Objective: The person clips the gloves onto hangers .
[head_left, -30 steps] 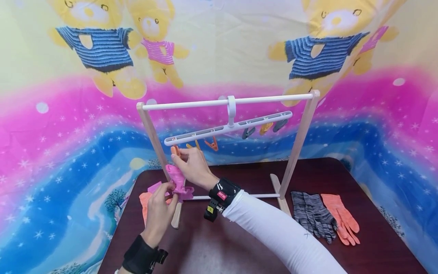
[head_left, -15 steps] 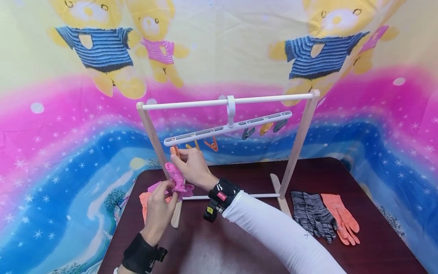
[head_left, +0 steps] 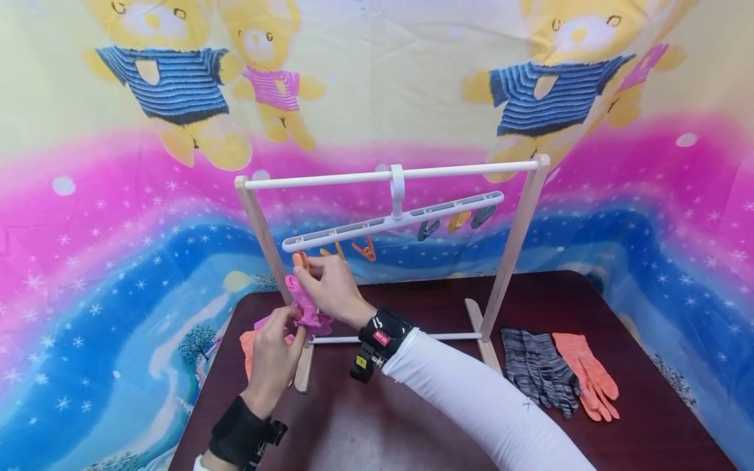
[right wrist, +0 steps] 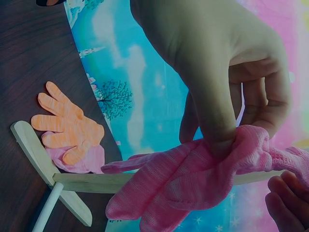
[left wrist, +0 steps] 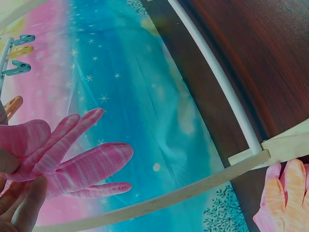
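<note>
My left hand pinches a pink knit glove by its middle, between thumb and fingers. The glove's fingers dangle downward, while its bunched cuff points up. My right hand grips an orange clothes peg hanging from the left end of a white hanger. The cuff top sits right below the right thumb, close to the peg. In the right wrist view, the left hand fills the top and the right hand's fingers appear at the lower right. The peg's jaws are hidden behind the right hand.
The tilted hanger hangs on a wooden rack and carries several other pegs, such as a yellow one. A grey-black glove and an orange glove lie at the table's right. Another orange glove lies over pink cloth at left.
The left hand has lifted the pink glove slightly, bringing its cuff nearer to the orange peg. The right hand has stayed on the peg.
</note>
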Demonstrator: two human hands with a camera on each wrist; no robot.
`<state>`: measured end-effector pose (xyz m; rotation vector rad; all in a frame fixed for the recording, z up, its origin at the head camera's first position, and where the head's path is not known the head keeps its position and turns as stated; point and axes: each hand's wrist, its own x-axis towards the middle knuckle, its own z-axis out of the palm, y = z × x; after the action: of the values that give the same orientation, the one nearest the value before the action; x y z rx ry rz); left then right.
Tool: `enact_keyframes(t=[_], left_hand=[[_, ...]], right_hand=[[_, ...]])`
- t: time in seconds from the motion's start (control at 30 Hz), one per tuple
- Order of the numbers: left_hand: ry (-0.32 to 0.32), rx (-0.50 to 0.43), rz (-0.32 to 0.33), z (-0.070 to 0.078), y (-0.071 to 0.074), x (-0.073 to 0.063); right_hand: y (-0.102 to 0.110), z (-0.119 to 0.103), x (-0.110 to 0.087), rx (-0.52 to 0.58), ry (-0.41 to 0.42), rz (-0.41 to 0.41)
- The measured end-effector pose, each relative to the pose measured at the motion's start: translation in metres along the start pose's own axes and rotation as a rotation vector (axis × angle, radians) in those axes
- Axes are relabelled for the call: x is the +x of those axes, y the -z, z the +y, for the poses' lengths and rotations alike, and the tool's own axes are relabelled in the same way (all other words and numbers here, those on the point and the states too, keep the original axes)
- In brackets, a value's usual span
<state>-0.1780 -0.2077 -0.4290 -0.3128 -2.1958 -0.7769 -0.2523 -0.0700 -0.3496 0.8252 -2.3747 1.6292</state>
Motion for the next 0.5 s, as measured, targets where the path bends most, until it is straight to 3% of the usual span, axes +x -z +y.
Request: enact_keyframes(t=[0.5], left_hand=[[0.0,-0.029,-0.013,0.0028,0.0026,0.0039]], right_hand=[[-0.0011,-0.0015,-0.0014,-0.011,0.0,-0.008]])
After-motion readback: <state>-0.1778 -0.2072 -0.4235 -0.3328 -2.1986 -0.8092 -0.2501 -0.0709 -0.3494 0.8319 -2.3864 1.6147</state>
